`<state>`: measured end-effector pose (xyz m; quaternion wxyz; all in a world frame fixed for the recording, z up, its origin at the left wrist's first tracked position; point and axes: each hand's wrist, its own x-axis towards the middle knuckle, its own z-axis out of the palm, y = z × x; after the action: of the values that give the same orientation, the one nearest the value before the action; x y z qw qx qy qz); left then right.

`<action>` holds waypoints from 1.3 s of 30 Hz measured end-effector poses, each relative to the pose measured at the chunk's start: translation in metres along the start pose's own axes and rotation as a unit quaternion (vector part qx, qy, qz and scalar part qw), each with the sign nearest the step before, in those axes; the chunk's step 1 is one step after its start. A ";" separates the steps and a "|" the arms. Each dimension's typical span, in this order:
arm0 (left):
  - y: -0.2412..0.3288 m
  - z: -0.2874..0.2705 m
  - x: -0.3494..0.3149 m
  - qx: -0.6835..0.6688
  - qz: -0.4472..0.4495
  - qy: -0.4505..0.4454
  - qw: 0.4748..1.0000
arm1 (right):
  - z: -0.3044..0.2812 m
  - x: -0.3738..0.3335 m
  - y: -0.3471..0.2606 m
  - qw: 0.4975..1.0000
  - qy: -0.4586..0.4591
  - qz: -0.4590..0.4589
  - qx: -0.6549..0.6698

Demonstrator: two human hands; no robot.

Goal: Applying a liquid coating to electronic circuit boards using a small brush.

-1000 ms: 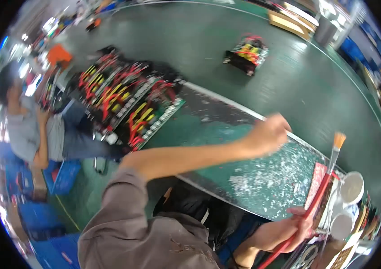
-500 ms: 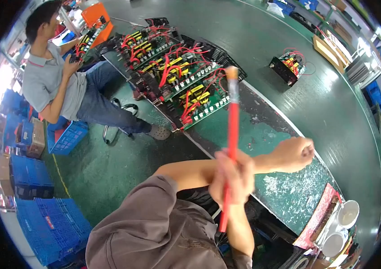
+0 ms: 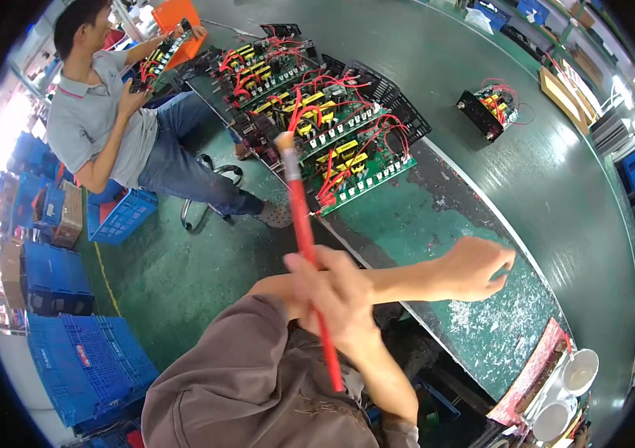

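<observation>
My right hand (image 3: 336,295) is closed around the red handle of a paintbrush (image 3: 302,216) with a metal ferrule and pale bristles pointing up. That hand lies over my left forearm, at or close to its skin; I cannot tell whether they touch. My left arm reaches across to the right, and my left hand (image 3: 471,269) is over the worktable (image 3: 437,216). Its fingers are bent, with a gap between thumb and forefinger and nothing in it. Beyond the brush, several green circuit boards (image 3: 366,179) with yellow parts and red wires lie on the table.
At left a seated person (image 3: 97,112) holds a circuit board (image 3: 164,56). Blue crates (image 3: 93,366) are stacked at the lower left. Two white cups (image 3: 579,373) stand by a red-edged tray (image 3: 515,396) at lower right. A black wired unit (image 3: 489,112) sits on the green surface beyond.
My right hand has moved left with the brush, along my left forearm, and the brush now leans left. My left hand has loosened from a fist, and its thumb has come away.
</observation>
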<state>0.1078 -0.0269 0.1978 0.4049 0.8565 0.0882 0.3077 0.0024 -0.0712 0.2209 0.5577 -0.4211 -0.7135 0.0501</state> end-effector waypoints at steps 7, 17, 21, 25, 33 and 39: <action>0.009 -0.065 -0.062 0.010 -0.125 0.113 0.986 | -0.094 -0.019 -0.013 0.968 0.195 0.104 -0.120; -0.101 -0.243 -0.120 -0.178 -0.363 0.545 0.735 | -0.127 -0.089 -0.034 0.967 0.202 0.121 -0.101; -0.086 -0.244 -0.117 -0.181 -0.433 0.511 0.720 | -0.127 -0.097 -0.037 0.960 0.233 0.106 -0.112; -0.084 -0.250 -0.108 -0.291 -0.499 0.466 0.670 | -0.126 -0.101 -0.041 0.957 0.241 0.128 -0.103; -0.090 -0.280 -0.099 -0.277 -0.554 0.397 0.677 | -0.133 -0.119 -0.048 0.943 0.275 0.158 -0.099; -0.092 -0.296 -0.084 -0.308 -0.500 0.348 0.731 | -0.142 -0.122 -0.041 0.946 0.260 0.161 -0.104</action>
<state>-0.1275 0.1890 0.2339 0.6830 0.3495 0.5387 0.3481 0.1014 -0.2339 0.2044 0.6616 -0.5846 -0.4672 -0.0465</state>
